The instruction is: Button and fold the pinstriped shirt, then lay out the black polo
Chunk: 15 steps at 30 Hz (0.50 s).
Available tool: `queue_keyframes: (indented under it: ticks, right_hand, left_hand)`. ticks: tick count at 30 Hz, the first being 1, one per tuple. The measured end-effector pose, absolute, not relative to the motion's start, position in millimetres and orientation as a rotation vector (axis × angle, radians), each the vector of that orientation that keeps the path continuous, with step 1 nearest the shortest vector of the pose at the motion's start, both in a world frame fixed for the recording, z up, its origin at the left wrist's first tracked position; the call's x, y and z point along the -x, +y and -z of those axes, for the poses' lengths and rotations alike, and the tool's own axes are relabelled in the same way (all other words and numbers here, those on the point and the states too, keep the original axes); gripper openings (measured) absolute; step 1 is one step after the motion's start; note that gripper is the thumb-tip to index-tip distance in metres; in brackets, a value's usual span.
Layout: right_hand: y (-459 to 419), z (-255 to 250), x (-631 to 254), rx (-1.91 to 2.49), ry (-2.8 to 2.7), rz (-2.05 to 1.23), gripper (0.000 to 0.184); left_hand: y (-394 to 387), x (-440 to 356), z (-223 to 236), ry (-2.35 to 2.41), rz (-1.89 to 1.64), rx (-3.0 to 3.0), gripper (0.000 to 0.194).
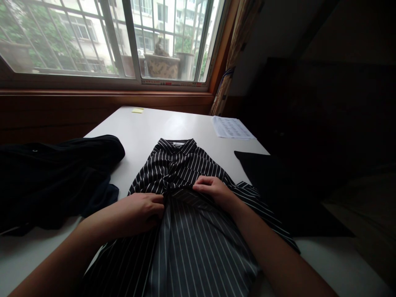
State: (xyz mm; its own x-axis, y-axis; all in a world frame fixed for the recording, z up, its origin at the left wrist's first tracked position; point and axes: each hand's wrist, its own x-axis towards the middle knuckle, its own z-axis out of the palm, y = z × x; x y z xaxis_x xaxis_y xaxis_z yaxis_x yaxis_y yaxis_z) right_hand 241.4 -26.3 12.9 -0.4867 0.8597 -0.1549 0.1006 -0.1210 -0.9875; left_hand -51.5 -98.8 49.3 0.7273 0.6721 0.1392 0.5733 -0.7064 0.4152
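A small yellow paper pad [137, 110] lies near the far edge of the smooth white table [139, 127]; printed white paper sheets [233, 128] lie farther right. A crumpled dark cloth garment [62, 177] sits left, a flat black cloth piece [284, 189] right. Behind: a metal-framed sliding window [130, 37] and a patterned beige fabric curtain [236, 49].

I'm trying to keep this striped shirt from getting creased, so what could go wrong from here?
The striped shirt is bunched between the left hand and right hand, so creases might set there.

Its sleeve lies alongside the right forearm, which could catch and drag it.

That sleeve also lies close to the dark cloth on the right, so the two might get tangled.
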Motion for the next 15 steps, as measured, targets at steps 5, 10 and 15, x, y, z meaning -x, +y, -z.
queue_keyframes:
  ticks: [5,10,15]
  right_hand:
    - [-25.7,-9.8,-240.8,1.084,-1.515,-1.699,0.027]
    - [-26.1,-10.3,-241.1,1.09,-1.49,-1.716,0.027]
    - [-26.3,-10.4,-240.8,1.108,-1.458,-1.744,0.027]
  left_hand:
    - [-97.8,46.4,-49.7,0.925,-0.163,-2.617,0.019]
    - [-99.0,43.9,-42.2,0.938,-0.175,-2.699,0.015]
    - [-95.8,44.1,-35.3,0.893,-0.264,-2.813,0.012]
